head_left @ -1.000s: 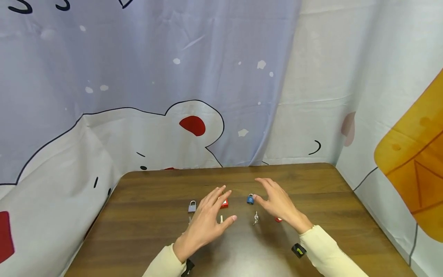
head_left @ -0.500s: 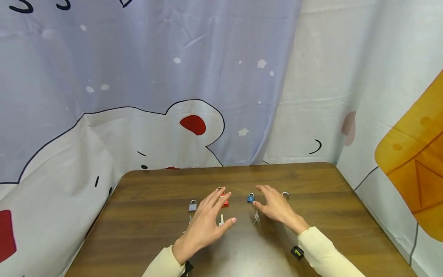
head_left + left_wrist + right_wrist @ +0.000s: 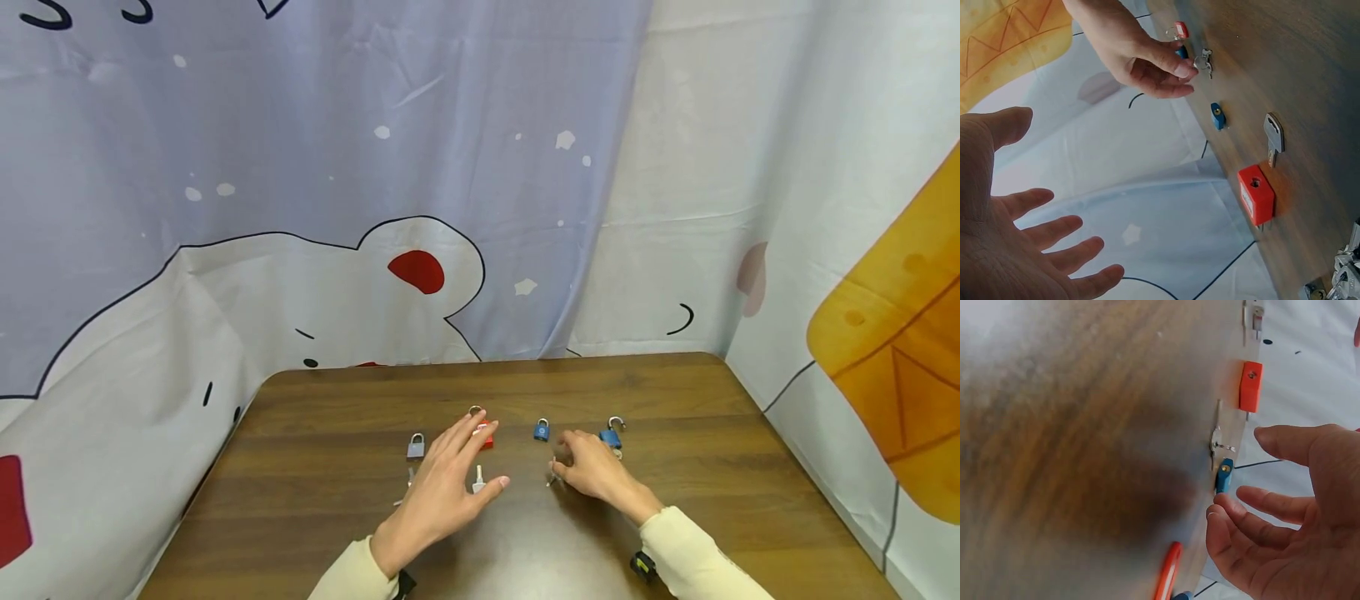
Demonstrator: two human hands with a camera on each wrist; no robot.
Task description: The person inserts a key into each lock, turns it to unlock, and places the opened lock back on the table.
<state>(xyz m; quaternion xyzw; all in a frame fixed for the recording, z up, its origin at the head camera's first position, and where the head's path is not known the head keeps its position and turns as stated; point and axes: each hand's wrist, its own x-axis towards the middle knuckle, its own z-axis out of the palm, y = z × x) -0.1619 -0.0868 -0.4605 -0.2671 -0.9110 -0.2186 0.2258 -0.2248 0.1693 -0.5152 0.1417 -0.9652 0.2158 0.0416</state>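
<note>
My right hand (image 3: pixel 594 468) reaches low over the table, fingertips right at a small bunch of silver keys (image 3: pixel 553 475). Its thumb and loosely bent fingers stand apart in the right wrist view, where the keys (image 3: pixel 1215 440) lie beyond them. A blue padlock (image 3: pixel 542 430) stands just behind, and another blue padlock (image 3: pixel 610 437) with its shackle swung open lies past the knuckles. Raised over the left part, my left hand (image 3: pixel 442 475) holds nothing, its fingers spread. Near it are a red padlock (image 3: pixel 487 437), partly covered by its fingers, and a single key (image 3: pixel 478 480).
A grey padlock (image 3: pixel 416 449) stands left of the left hand, with more keys (image 3: pixel 1346 275) in front of it. A red, rounded object (image 3: pixel 1168 572) lies close to the right hand. The wooden table (image 3: pixel 315 500) ends at a printed curtain (image 3: pixel 525 167).
My right hand has come down and nearer to the small bunch of keys, its fingers bending more. The unlocked blue padlock has come into sight behind it. My left hand has hardly moved.
</note>
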